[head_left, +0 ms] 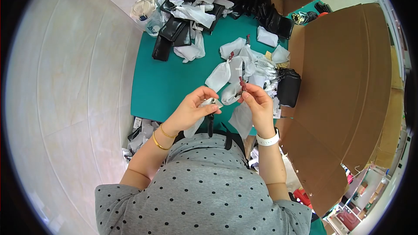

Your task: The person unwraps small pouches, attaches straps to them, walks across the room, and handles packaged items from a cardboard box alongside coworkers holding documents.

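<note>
On the smooth green table (pixel 148 89), flat glossy black wallets (pixel 173 30) are lying half-loose in crumpled white tissue (pixel 190 52), apparently not done; my left hand (pixel 198 109) is pinching a small whitish paper-like piece (pixel 210 101), my right hand (pixel 259 104) is pinching a dark red knotted cord (pixel 242 83), this one looking midway, and just beyond, white tissue-wrapped pouches (pixel 218 76) are lying, seemingly done. Containers: a clear plastic jug (pixel 152 25) is standing far left, contents unclear; a dark heap of black wallets (pixel 274 21) is crowding an open brown cardboard box (pixel 344 87) rightward.
</note>
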`<move>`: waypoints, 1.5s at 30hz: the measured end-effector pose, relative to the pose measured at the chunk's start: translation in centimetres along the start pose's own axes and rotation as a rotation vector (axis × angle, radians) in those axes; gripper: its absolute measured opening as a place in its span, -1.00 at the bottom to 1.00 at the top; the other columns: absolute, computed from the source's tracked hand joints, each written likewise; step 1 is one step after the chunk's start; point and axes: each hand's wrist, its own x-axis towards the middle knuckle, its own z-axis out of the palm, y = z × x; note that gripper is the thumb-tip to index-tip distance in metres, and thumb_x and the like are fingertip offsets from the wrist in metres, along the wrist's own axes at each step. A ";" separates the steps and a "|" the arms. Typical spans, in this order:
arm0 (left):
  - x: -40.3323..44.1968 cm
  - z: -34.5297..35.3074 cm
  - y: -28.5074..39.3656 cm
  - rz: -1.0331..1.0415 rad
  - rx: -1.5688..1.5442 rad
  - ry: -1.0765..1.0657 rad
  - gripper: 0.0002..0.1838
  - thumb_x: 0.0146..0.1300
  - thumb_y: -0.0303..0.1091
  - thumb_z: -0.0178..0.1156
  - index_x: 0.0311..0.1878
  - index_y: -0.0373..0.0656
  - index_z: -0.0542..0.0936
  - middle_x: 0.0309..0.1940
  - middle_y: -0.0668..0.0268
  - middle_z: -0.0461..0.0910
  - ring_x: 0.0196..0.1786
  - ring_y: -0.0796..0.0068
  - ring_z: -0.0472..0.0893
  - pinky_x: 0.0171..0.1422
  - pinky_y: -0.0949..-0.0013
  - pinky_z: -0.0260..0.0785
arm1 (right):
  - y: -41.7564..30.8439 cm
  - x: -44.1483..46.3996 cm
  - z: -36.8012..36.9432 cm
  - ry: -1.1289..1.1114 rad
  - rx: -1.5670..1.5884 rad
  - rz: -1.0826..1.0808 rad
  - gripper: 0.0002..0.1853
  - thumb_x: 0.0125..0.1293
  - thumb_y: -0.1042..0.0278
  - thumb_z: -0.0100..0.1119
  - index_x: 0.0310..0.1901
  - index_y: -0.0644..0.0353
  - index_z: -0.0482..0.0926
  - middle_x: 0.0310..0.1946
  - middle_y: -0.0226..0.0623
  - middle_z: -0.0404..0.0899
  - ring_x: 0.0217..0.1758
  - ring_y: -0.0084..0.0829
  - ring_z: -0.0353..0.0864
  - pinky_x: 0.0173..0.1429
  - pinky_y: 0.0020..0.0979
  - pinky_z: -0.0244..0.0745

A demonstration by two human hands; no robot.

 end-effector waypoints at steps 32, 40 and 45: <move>0.6 -0.5 -1.0 0.071 -0.004 0.031 -0.79 0.41 -0.48 -0.02 0.08 -0.16 0.31 -0.03 0.21 0.57 0.17 0.45 0.51 0.27 0.39 0.26 | -0.7 0.0 -1.5 0.108 -0.632 -0.236 -0.81 0.26 0.58 0.11 -0.10 0.31 0.59 -0.27 -0.33 0.55 -0.30 -0.56 0.49 -0.18 -0.55 0.39; 0.2 0.0 1.3 0.405 1.017 0.016 -0.71 0.21 -0.62 0.09 0.01 -0.21 0.40 -0.09 0.15 0.57 0.07 0.22 0.56 0.26 0.16 0.35 | -1.8 0.7 -0.9 -0.047 -0.784 -0.307 -0.82 0.28 0.58 0.10 -0.10 0.28 0.59 -0.30 -0.31 0.53 -0.32 -0.49 0.48 -0.24 -0.53 0.36; 1.4 -1.5 3.6 0.807 1.258 0.079 -0.65 0.11 -0.67 0.09 -0.01 -0.19 0.44 -0.05 0.13 0.58 0.10 0.06 0.55 0.34 0.04 0.29 | -3.7 1.6 0.8 -0.115 -0.639 -0.274 -0.82 0.28 0.59 0.09 -0.09 0.29 0.58 -0.29 -0.32 0.53 -0.28 -0.48 0.48 -0.17 -0.53 0.36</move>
